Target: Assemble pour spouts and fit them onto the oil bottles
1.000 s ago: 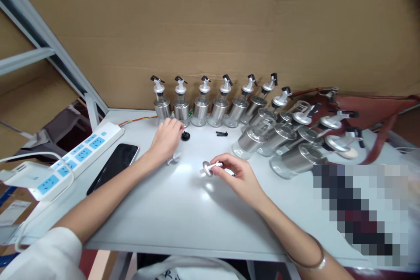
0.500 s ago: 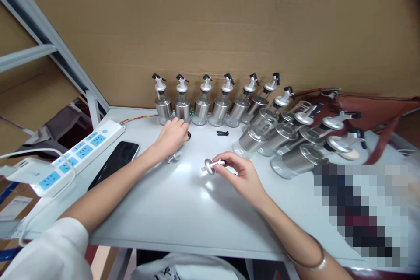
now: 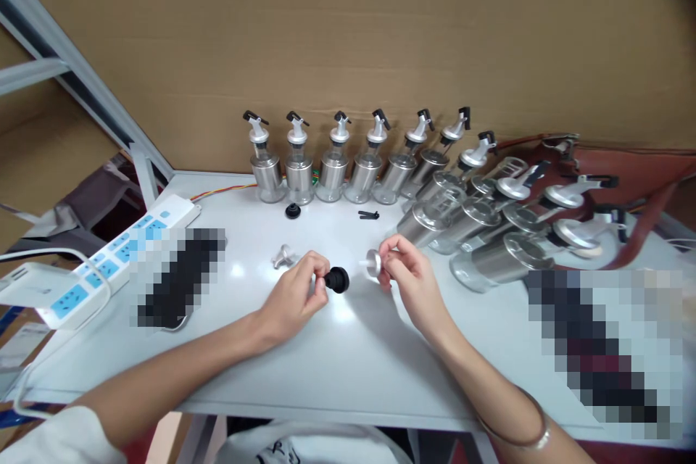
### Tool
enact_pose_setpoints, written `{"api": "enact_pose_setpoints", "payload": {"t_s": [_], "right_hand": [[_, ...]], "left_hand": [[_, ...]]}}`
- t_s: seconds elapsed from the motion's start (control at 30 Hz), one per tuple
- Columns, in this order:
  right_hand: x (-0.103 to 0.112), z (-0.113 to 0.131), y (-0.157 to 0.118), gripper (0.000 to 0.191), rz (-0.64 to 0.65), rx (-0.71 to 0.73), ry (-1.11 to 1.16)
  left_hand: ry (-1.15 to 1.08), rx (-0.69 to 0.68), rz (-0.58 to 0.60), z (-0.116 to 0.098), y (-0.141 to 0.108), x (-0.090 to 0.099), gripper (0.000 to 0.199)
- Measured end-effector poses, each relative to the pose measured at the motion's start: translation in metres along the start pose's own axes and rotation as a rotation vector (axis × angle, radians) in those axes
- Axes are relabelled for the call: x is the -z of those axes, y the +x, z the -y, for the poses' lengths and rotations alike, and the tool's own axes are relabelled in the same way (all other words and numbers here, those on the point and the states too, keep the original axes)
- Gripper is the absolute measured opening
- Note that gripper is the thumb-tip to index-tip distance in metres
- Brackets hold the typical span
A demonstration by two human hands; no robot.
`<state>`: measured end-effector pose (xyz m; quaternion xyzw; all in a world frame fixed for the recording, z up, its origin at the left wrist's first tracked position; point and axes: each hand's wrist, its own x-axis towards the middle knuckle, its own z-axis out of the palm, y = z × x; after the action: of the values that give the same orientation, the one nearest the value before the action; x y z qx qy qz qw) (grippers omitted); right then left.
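Pinched in the fingers of my left hand (image 3: 296,297) is a black ribbed rubber stopper (image 3: 338,279), its wide end turned to the right. My right hand (image 3: 413,279) grips a silver pour spout (image 3: 374,263), with its round flange and thin tube pointing left at the stopper. A small gap separates the two parts above the table. Another silver spout (image 3: 283,257) lies on the table beyond my left hand. Farther back are a second black stopper (image 3: 293,211) and some small black lever pieces (image 3: 368,215).
Glass-and-steel oil bottles (image 3: 333,174) with spouts line the back, and more bottles (image 3: 500,261) crowd the right. A power strip (image 3: 70,297) and a partly blurred phone (image 3: 182,279) lie left. A brown bag (image 3: 614,159) sits behind the right bottles.
My left hand has come back from the rear of the table toward the middle, bringing a black stopper. My right hand has shifted slightly right with the spout, its tube now facing the stopper.
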<state>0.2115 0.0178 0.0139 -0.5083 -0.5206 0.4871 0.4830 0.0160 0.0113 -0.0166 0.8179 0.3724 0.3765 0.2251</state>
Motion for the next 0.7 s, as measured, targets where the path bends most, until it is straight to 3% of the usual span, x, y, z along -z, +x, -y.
{"api": "enact_pose_setpoints", "payload": {"t_s": [0.13, 0.33, 0.7], "right_hand": [[-0.006, 0.000, -0.004, 0.005, 0.147, -0.079, 0.004], [-0.015, -0.002, -0.012, 0.009, 0.299, -0.157, 0.068], [-0.010, -0.007, -0.009, 0.021, 0.346, -0.164, 0.172]], "left_hand": [[-0.091, -0.054, -0.084, 0.006, -0.005, -0.004, 0.017], [-0.175, -0.114, -0.110, 0.010, -0.007, -0.006, 0.019], [-0.249, -0.125, -0.128, 0.012, -0.003, -0.003, 0.022]]}}
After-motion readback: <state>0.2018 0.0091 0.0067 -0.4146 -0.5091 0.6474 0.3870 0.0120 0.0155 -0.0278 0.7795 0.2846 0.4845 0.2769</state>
